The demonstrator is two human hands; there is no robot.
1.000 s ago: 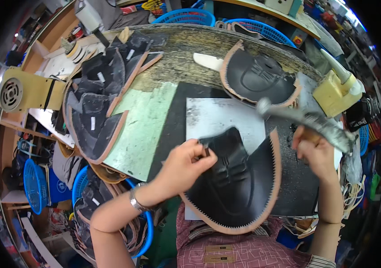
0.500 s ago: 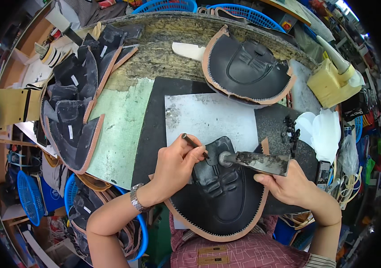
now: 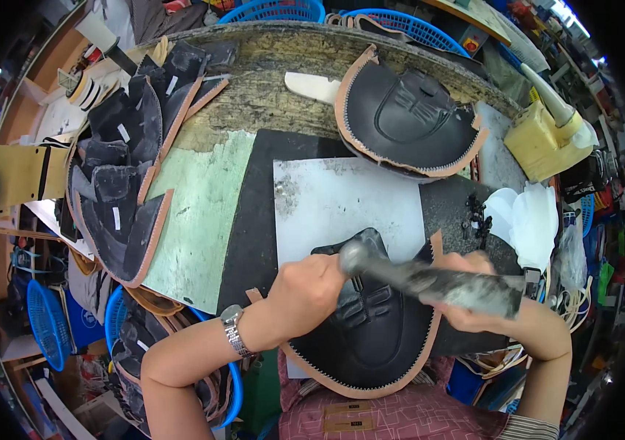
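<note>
Worn bench [image 3: 268, 81], black upper [image 3: 378, 348] — rounded end nearest wearer, hammer [image 3: 429, 282] crosswise

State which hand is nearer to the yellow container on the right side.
Right. The right hand, around the hammer, is below and left of the yellow container in the picture; the left hand is much farther left, over the black piece.

A silver metal-band watch [image 3: 234, 331] rings the left wrist [image 3: 255, 327], and a maroon apron [image 3: 429, 412] crossed by pale lines bears two tan patches [image 3: 342, 424], with a striped sleeve [image 3: 531, 428] alongside.
</note>
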